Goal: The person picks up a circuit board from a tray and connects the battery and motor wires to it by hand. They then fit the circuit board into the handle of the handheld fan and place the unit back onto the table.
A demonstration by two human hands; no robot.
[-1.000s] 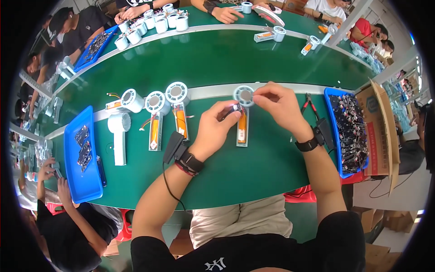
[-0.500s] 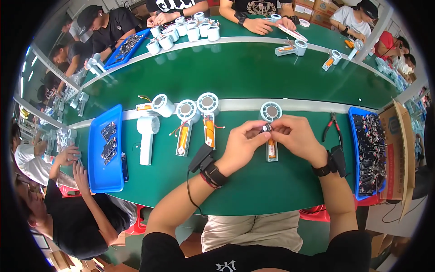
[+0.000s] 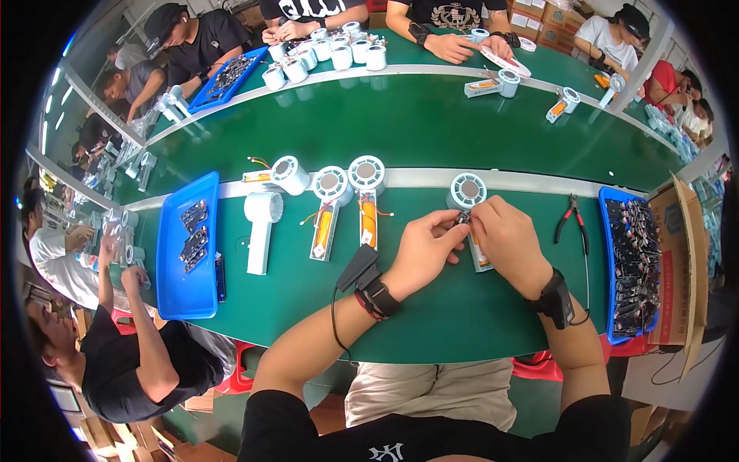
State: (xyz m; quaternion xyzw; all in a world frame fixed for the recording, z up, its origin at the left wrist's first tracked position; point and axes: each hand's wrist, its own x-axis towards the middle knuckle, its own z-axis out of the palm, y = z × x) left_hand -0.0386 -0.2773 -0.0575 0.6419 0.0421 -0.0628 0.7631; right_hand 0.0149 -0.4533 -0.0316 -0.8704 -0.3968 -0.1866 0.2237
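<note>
In front of me a pale blue handheld fan [image 3: 467, 187] lies with its round head away from me and its handle opened. Part of an orange battery shows in the handle, beneath my fingers. My left hand [image 3: 423, 254] pinches a small dark part [image 3: 463, 218], which looks like a circuit board, just below the fan head. Close against it, my right hand [image 3: 509, 245] has thumb and fingers pressed together over the handle; what they grip is hidden. To the left lie open fans with orange batteries and thin wires [image 3: 325, 231], and one turned face down [image 3: 262, 219].
A blue tray [image 3: 164, 262] at left holds several black circuit boards. Another blue tray [image 3: 608, 292] at right is piled with boards, beside a cardboard box [image 3: 677, 254]. Red-handled cutters [image 3: 570, 223] lie near my right hand. Co-workers sit left and across a metal rail [image 3: 416, 177].
My right hand has turned and its fingers have moved up toward the fan head, covering more of the handle. The view has shifted slightly. A co-worker at left has raised their hands.
</note>
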